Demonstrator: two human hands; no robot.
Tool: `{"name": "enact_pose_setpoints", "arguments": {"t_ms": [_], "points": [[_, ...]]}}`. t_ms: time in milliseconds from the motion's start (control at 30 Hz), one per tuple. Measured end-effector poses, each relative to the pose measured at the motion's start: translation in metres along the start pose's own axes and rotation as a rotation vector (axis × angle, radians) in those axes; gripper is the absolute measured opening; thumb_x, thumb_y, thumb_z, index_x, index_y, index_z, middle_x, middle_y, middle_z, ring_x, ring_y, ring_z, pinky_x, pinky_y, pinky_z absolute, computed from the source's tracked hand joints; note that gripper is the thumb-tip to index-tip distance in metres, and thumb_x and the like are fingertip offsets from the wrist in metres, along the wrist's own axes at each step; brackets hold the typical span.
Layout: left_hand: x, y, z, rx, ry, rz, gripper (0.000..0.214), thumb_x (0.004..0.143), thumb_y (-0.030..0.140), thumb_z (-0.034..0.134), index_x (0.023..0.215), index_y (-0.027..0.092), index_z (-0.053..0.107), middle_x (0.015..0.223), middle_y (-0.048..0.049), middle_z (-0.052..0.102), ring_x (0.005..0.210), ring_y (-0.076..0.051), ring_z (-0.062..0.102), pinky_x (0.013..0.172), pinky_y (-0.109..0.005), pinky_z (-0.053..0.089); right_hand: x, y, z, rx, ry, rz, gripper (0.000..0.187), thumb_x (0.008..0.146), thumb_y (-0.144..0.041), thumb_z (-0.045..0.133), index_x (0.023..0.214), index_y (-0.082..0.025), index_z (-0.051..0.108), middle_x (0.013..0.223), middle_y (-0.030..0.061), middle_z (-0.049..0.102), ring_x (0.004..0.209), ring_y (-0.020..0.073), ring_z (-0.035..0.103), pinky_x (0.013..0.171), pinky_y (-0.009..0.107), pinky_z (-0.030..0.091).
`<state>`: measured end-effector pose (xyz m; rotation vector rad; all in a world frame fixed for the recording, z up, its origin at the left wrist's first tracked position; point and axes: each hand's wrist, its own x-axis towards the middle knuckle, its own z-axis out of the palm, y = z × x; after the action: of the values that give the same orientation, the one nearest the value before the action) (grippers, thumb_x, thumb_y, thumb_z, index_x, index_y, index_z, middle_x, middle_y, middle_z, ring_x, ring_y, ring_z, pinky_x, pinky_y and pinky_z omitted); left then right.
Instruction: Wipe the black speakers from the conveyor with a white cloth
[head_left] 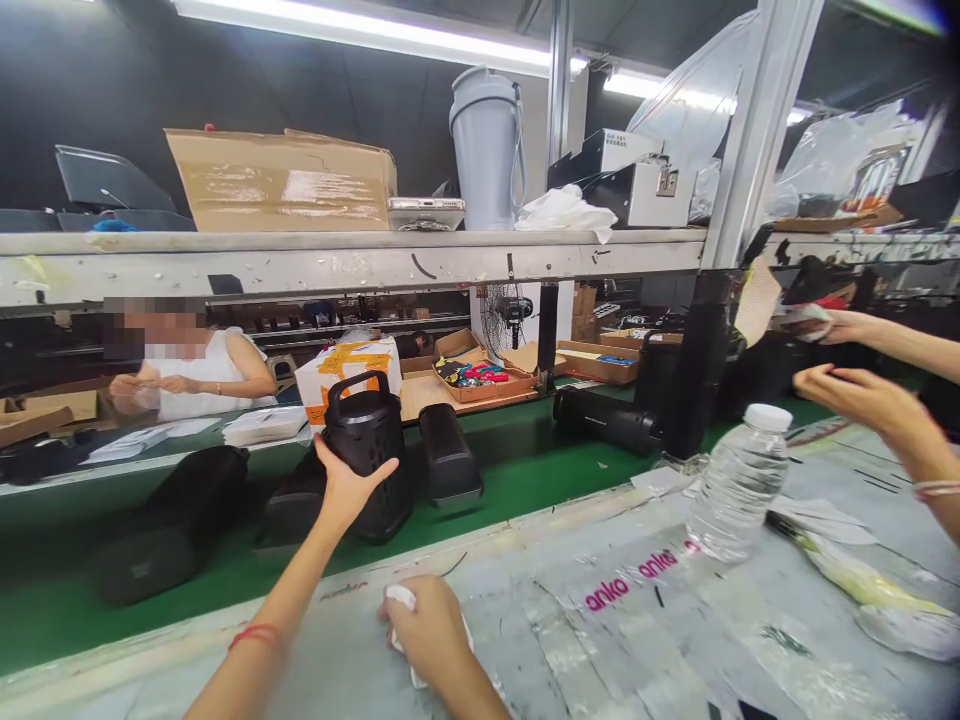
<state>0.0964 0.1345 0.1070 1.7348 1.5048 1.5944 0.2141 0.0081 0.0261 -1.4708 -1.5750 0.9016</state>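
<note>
My left hand [346,484] reaches out over the green conveyor belt [525,465] and is wrapped round the side of an upright black speaker [367,430] with a carry handle. My right hand [424,625] rests on the grey taped worktop [600,640] close to me, fingers closed on a white cloth [399,597]. More black speakers lie on the belt: one [448,455] just right of the held one, another [604,420] farther right, and others [172,520] to the left.
A clear water bottle [739,480] stands on the worktop at right, beside a co-worker's two hands [862,395]. Another person [191,375] sits across the belt. The overhead shelf [360,260] carries a cardboard box [281,180] and a grey jug [487,150].
</note>
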Motion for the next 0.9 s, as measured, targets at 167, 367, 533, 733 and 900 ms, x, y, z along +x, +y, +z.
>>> {"name": "enact_pose_setpoints", "arguments": {"t_ms": [167,367,533,733,900], "points": [[-0.004,0.007,-0.012,-0.071,0.103,-0.122,0.100,0.062,0.039,0.084,0.142,0.013,0.028,0.141,-0.0211,0.044,0.129,-0.036,0.045,0.109,-0.057,0.034,0.004,-0.001,-0.001,0.051,0.052,0.007,0.035,0.095,-0.035,0.056,0.067,-0.014,0.065,0.060,-0.0023,0.061,0.068,0.0128,0.062,0.075,0.030,0.050],[-0.043,0.019,-0.082,-0.385,0.089,-0.310,0.070,0.060,0.050,0.079,0.118,0.021,0.054,0.130,-0.0099,0.058,0.123,-0.032,0.053,0.110,-0.047,0.039,0.012,0.004,-0.002,0.176,0.225,0.027,0.037,0.101,-0.040,0.043,0.088,-0.012,0.064,0.084,0.0019,0.066,0.083,0.0147,0.064,0.080,0.032,0.051],[-0.099,0.032,-0.136,-0.582,-0.025,-0.778,0.047,0.066,0.036,0.070,0.106,0.012,0.066,0.105,-0.0172,0.072,0.093,-0.035,0.069,0.088,-0.048,0.056,0.001,0.003,0.001,0.123,0.240,-0.029,0.025,0.093,-0.026,0.054,0.116,-0.016,0.057,0.088,0.0021,0.064,0.080,0.0167,0.062,0.078,0.035,0.050],[-0.126,0.026,-0.158,-0.739,-0.045,-0.958,0.020,0.079,0.026,0.061,0.081,0.009,0.072,0.075,-0.0141,0.075,0.062,-0.027,0.071,0.060,-0.037,0.061,-0.017,-0.004,0.008,0.028,0.212,-0.262,0.029,0.081,-0.021,0.054,0.109,-0.018,0.062,0.105,0.0075,0.065,0.103,0.0271,0.059,0.092,0.045,0.043],[-0.123,0.021,-0.161,-0.755,-0.066,-0.933,0.027,0.086,0.022,0.051,0.075,0.007,0.071,0.073,-0.0163,0.074,0.058,-0.026,0.070,0.054,-0.035,0.060,-0.037,-0.019,0.008,0.012,0.230,-0.517,0.026,0.094,-0.029,0.040,0.104,-0.020,0.063,0.106,0.0074,0.065,0.105,0.0237,0.057,0.096,0.044,0.042]]}}
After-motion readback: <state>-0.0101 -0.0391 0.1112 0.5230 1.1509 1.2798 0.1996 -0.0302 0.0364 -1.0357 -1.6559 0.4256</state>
